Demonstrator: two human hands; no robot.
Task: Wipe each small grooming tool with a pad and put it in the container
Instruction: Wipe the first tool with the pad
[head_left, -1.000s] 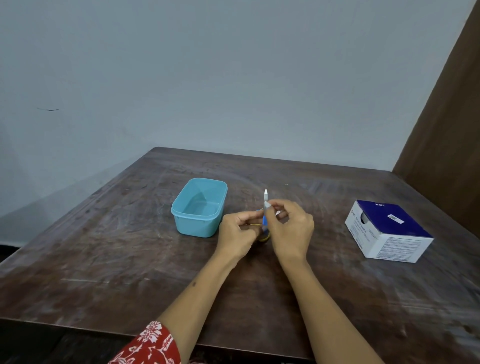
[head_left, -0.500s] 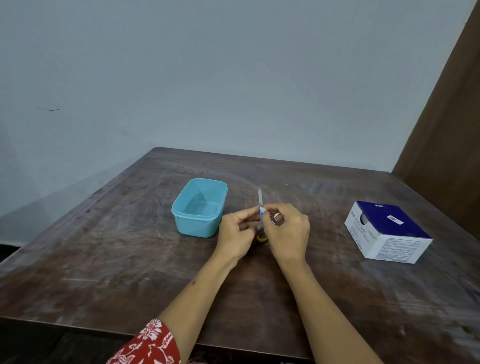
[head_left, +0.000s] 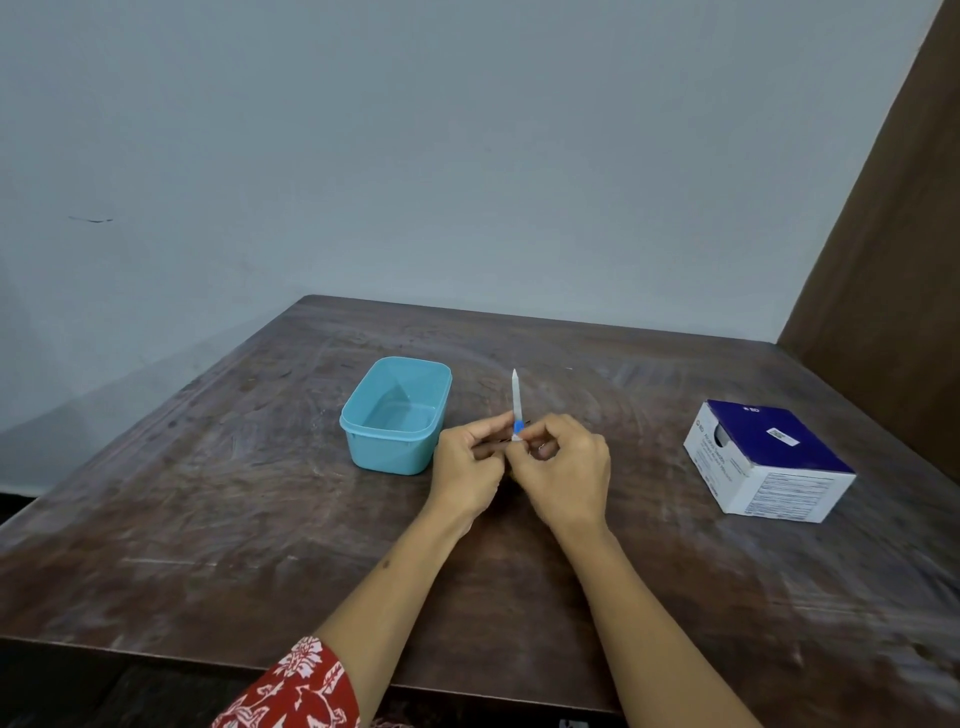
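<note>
- Red floral sleeve (head_left: 298, 686) — nearest the camera, at the table's near edge; it belongs to the left arm, which reaches forward toward the teal container.
- Dark wooden table (head_left: 218, 519) — worn and scratched; it carries everything named below.
- Left hand (head_left: 467, 467) — just right of the container's near corner, fingers curled and pinched on the lower end of the tool.
- Right hand (head_left: 563, 470) — touching the left hand on its far side from the container, fingertips closed at the tool's base. A small pale scrap shows there, probably the pad, but it is too small to tell for certain.
- Grooming tool (head_left: 516, 400) — a slim white pointed stick with a blue band at the base, held almost upright, just right of the container and above the table. The step in hand appears to be the wiping.
- Teal container (head_left: 397, 413) — open, no lid, seemingly with nothing in it; no tool has yet gone in.
- White and blue cardboard box (head_left: 769, 462) — well apart from the container, far to its right.
- Risks, as a judgement — the thin tool is gripped only at its lower end, so a hard stroke could twist it loose onto the table; the pointed tip could prick a finger if a hand slid over it; a careless drop could miss the container's narrow opening.
</note>
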